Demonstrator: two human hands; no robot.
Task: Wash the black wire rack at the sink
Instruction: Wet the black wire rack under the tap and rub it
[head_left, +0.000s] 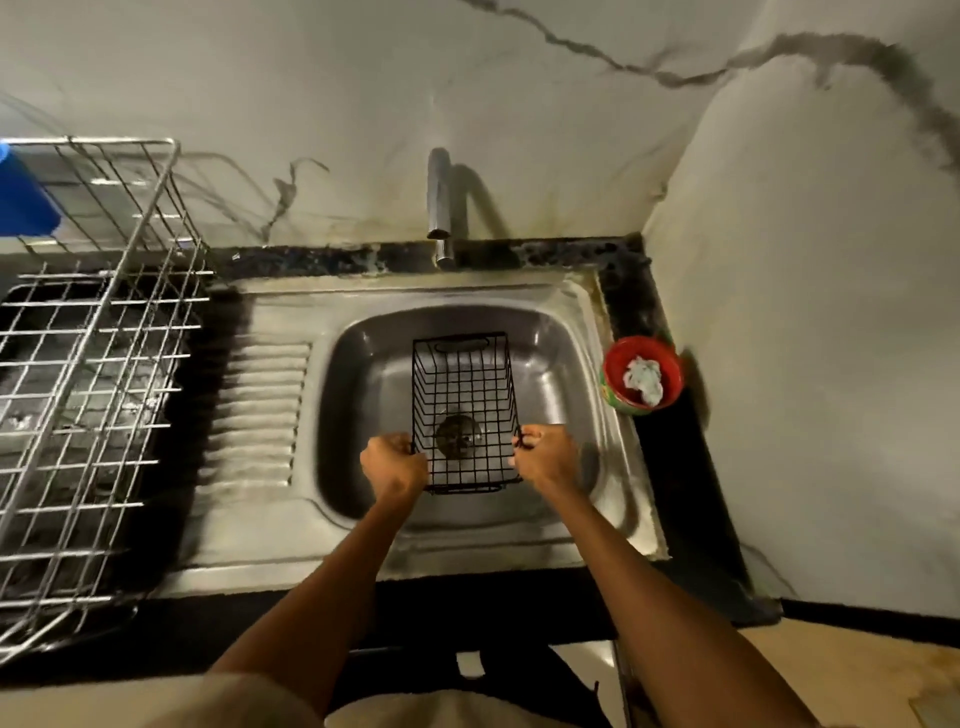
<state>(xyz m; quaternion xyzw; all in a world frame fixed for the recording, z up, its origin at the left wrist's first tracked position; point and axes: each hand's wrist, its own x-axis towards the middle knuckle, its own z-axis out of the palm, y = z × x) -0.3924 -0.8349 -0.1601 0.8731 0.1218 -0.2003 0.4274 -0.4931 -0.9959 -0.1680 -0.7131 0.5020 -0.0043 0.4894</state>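
Head view: black wire rack (464, 410) sits in the sink (561, 364) basin, over the drain at 6 o'clock from the tap (439, 208). Left hand (393, 460) and right hand (545, 451) each grip a near corner. Risks, I'd judge: wet wire slips, rack clips the tap; splash reaches the red bowl (642, 374) at 3 o'clock.

Wire rack (464, 410) sits in the sink (363, 343), tap (440, 208) behind, drying rack (88, 364) left, bowl (642, 375) right.

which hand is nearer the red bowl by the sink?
Right. The right hand grips the black wire rack's right edge, just down-left of the red bowl. The left hand grips the rack's left edge, farther away across the rack.
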